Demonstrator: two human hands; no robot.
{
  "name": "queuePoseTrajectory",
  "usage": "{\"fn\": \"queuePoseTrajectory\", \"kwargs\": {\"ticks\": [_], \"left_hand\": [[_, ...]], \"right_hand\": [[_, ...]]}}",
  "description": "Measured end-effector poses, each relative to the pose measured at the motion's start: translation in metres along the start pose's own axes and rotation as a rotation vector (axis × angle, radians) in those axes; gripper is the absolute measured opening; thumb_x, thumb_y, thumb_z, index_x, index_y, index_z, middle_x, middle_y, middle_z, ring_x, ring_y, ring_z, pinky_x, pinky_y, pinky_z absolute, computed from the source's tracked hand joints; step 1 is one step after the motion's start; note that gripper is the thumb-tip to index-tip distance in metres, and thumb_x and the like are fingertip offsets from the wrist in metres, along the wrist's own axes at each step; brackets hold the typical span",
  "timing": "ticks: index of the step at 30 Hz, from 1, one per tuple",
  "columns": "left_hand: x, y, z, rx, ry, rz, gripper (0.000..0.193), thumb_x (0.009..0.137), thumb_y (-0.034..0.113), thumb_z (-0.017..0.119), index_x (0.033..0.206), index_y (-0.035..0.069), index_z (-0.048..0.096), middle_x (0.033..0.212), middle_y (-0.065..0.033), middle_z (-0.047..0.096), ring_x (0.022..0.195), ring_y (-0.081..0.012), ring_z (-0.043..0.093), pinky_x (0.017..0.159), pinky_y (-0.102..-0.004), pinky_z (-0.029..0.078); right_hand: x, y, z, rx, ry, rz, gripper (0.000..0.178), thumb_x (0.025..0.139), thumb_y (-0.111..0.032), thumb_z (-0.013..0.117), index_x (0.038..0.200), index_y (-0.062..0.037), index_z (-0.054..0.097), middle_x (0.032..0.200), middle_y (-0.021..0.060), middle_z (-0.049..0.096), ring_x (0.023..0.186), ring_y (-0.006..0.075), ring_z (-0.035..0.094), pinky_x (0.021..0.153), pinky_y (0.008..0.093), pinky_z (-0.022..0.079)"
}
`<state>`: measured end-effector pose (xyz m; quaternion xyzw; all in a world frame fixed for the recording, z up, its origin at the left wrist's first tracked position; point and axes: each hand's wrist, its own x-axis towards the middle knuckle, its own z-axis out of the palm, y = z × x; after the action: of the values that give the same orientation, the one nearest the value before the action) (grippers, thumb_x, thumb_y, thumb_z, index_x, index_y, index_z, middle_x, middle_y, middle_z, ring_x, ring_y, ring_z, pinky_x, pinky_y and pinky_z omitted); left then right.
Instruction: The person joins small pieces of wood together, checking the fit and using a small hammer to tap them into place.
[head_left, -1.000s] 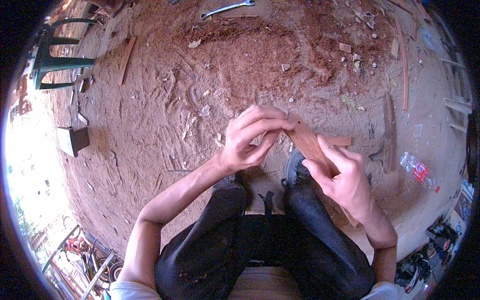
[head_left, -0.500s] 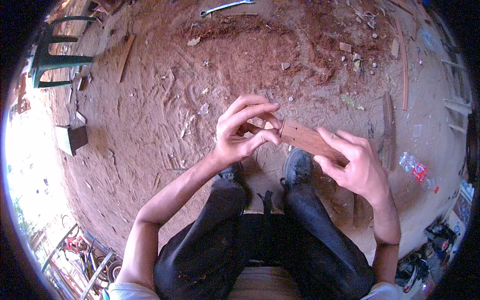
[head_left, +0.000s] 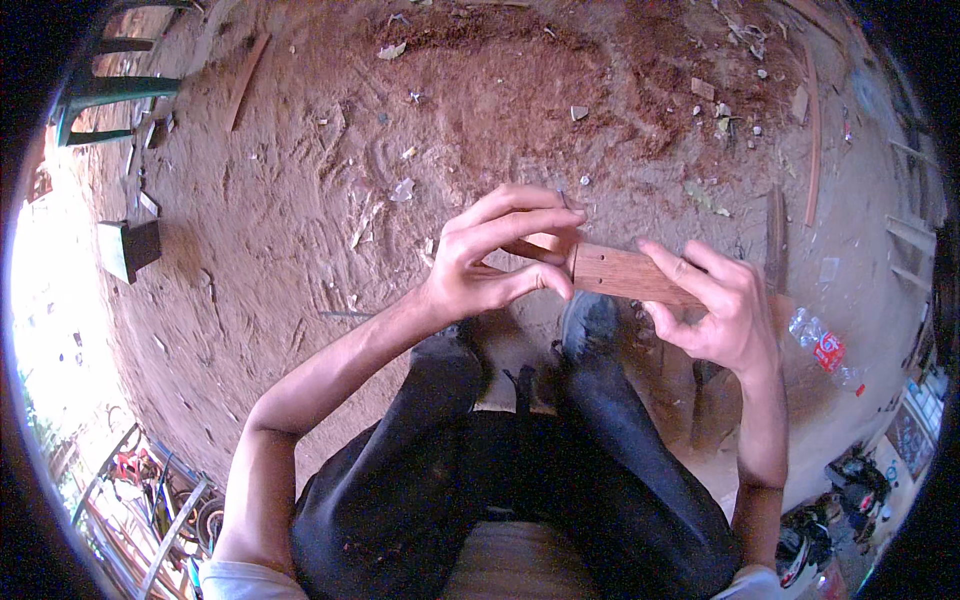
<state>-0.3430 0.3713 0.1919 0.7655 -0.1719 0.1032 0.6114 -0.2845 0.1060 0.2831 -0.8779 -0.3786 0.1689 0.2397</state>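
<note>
A flat reddish-brown wooden block (head_left: 625, 272) is held up above my knees, nearly level. Two small dark holes show near its left end. My right hand (head_left: 715, 310) grips its right end, with the thumb along the near edge and the fingers over the far side. My left hand (head_left: 500, 250) curves round the left end, the thumb below and the fingers above. What lies inside its curl is partly hidden; a brown and pale bit shows between the fingers.
Sandy ground with reddish sawdust and scraps lies ahead. A green plastic chair (head_left: 120, 90) and a dark box-shaped object (head_left: 130, 248) stand at left. To the right lie a plastic bottle (head_left: 820, 340) and a long wooden strip (head_left: 812, 140). My shoes (head_left: 590, 325) are below the block.
The block has turned to lie more level, its right end rising a little. Both hands still hold it. My view has shifted, and the wrench at the top has left the picture.
</note>
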Motion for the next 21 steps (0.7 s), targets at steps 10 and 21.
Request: {"fn": "queuePoseTrajectory", "kwargs": {"ticks": [10,21], "left_hand": [[0.003,0.007,0.003,0.049,0.012,0.046,0.063,0.063,0.024,0.089,0.12,0.007,0.068,0.113,-0.0108,0.063,0.101,-0.0241,0.064,0.084,-0.035,0.055],[0.003,0.007,0.007,0.021,-0.006,0.036,0.062,0.064,0.022,0.088,0.12,0.006,0.068,0.114,-0.0101,0.062,0.099,-0.0221,0.064,0.081,-0.0331,0.056]], "right_hand": [[-0.002,0.009,0.012,0.028,0.097,-0.021,0.055,0.067,-0.021,0.079,0.121,-0.0109,0.067,0.074,0.0073,0.054,0.056,0.0253,0.058,0.051,0.038,0.05],[-0.004,0.01,0.011,0.025,0.095,-0.003,0.054,0.065,-0.021,0.079,0.117,-0.0115,0.069,0.07,0.0057,0.053,0.054,0.0242,0.057,0.05,0.0378,0.049]]}}
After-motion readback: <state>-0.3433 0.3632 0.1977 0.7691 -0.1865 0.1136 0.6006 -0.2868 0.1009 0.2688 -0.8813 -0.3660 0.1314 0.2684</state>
